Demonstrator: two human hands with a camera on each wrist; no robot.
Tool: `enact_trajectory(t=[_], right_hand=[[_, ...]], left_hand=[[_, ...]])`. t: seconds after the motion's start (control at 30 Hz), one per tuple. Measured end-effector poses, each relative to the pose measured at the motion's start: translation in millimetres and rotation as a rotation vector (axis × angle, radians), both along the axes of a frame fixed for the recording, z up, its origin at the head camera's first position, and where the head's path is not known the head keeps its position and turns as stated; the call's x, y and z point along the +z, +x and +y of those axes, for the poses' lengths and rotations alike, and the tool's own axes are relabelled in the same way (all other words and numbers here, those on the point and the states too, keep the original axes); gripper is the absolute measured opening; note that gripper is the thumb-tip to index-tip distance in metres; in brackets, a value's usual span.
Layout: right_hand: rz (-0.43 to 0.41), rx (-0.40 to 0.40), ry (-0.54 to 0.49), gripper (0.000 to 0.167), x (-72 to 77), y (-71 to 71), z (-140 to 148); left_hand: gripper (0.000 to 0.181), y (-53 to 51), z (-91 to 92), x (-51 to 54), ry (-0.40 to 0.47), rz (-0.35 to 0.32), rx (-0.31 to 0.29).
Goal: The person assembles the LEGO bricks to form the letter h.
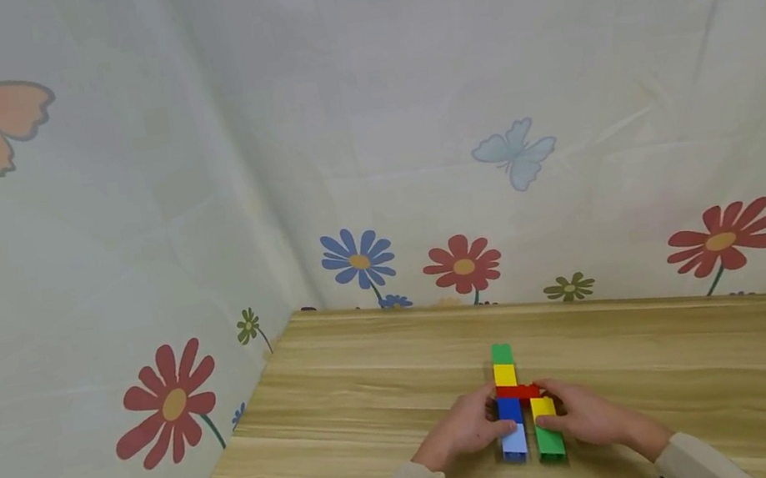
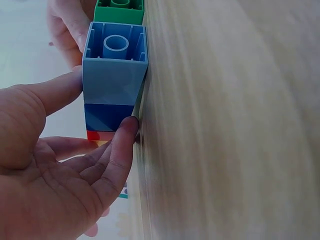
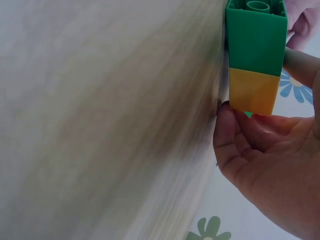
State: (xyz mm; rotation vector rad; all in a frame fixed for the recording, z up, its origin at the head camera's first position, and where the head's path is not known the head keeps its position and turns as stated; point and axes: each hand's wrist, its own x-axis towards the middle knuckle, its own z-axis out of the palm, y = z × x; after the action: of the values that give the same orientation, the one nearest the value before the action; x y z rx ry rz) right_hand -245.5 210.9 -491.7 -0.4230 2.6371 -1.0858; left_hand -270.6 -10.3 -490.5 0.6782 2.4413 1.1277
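A column of toy building bricks lies on the wooden table: green at the far end, then yellow, red, dark blue and light blue. The red brick reaches across to the right. My left hand grips this column, thumb on the light blue brick and fingers along its left side. Beside it, my right hand holds a shorter pair, a yellow brick and a green brick, between thumb and fingers. Whether the pair is joined to the red brick, I cannot tell.
The wood-grain table extends to both sides of the bricks. Behind it and on the left hangs a pale curtain printed with flowers and butterflies, meeting the table's back edge.
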Motion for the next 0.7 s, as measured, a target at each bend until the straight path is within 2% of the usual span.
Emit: enact_trajectory(t=[0.4, 0.7], right_hand=[[-0.004, 0.019, -0.015, 0.068, -2.3, -4.4, 0.4], [0.020, 0.050, -0.016, 0.065, -1.7, -4.4, 0.6]], left_hand=[[0.039, 1.1, -1.6, 3.5, -0.015, 0.007, 0.002], [0.037, 2.2, -1.4, 1.8, -0.033, 0.007, 0.030]])
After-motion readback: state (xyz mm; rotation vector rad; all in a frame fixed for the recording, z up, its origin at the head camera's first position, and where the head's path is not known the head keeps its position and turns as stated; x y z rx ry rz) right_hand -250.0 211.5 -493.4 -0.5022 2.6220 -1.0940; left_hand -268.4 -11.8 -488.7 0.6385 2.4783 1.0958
